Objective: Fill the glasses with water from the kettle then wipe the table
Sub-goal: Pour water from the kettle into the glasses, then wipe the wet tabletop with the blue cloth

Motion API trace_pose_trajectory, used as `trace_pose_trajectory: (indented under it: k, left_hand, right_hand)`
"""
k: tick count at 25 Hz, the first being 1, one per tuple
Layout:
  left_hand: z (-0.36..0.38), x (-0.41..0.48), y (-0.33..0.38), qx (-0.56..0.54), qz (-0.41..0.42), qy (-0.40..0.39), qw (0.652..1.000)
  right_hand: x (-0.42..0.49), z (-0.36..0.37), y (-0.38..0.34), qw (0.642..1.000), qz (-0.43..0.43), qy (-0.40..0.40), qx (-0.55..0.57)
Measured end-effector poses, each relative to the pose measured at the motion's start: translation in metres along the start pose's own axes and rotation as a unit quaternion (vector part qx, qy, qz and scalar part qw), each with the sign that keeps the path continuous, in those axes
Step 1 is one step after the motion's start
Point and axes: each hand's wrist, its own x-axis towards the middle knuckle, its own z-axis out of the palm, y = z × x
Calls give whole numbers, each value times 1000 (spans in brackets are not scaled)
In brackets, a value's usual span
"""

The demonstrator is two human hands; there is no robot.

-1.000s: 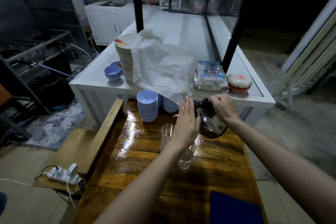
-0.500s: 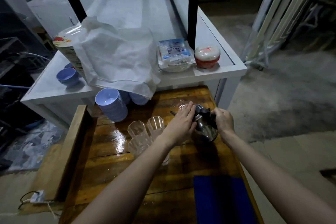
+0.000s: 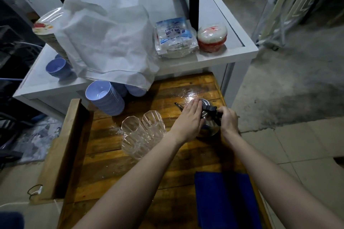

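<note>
Wet table [image 3: 149,163]: my right hand [image 3: 228,120] grips the kettle [image 3: 208,126] handle, left hand [image 3: 189,119] flat against it; I'd tip slowly toward the glasses [image 3: 143,134].

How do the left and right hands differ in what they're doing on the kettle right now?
The left hand lies flat with fingers extended over the kettle lid and body; the right hand is curled into a closed grip on the black handle. The left hand sits on the spout side, nearer the glasses; the right hand sits on the side toward the table edge. Both touch the kettle, which stands on the wet wooden table.
</note>
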Motion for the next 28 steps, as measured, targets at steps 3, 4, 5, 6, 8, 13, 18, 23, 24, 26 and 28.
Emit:
trace_pose_trajectory:
  k: [3, 4, 5, 6, 8, 13, 18, 23, 24, 26, 28]
  left_hand:
    - [5, 2, 6, 9, 0, 8, 1000]
    - [7, 3, 9, 16, -1, 13, 1000]
    - [10, 4, 12, 24, -2, 17, 1000]
    - [12, 4, 14, 32, -3, 21, 999]
    - [17, 4, 18, 48, 0, 25, 999]
    - [29, 5, 21, 70, 7, 28, 997]
    - [42, -18, 22, 29, 22, 58, 998]
    - [81, -92, 21, -65, 40, 67, 995]
    - [90, -110, 18, -79, 41, 62, 994]
    - [111, -145, 8, -94, 29, 53, 994]
    - [133, -184, -6, -109, 0, 40, 993]
  right_hand:
    - [5, -3, 6, 1000, 9, 5, 8]
    - [7, -4, 8, 1000, 11, 2, 7]
    - [7, -6, 8, 1000, 12, 1, 5]
    - [9, -8, 10, 1000, 16, -2, -2]
    - [10, -14, 16, 999, 16, -20, -34]
    - [16, -41, 30, 953, -104, -86, -271]
    - [-4, -60, 41, 894, -164, -68, -411]
    - [-74, -75, 94, 861, -185, -73, -468]
    - [-92, -77, 108, 837, -200, -98, -499]
    - [-122, -79, 135, 797, -204, -136, -553]
    - [-151, -79, 157, 779, -158, -150, -588]
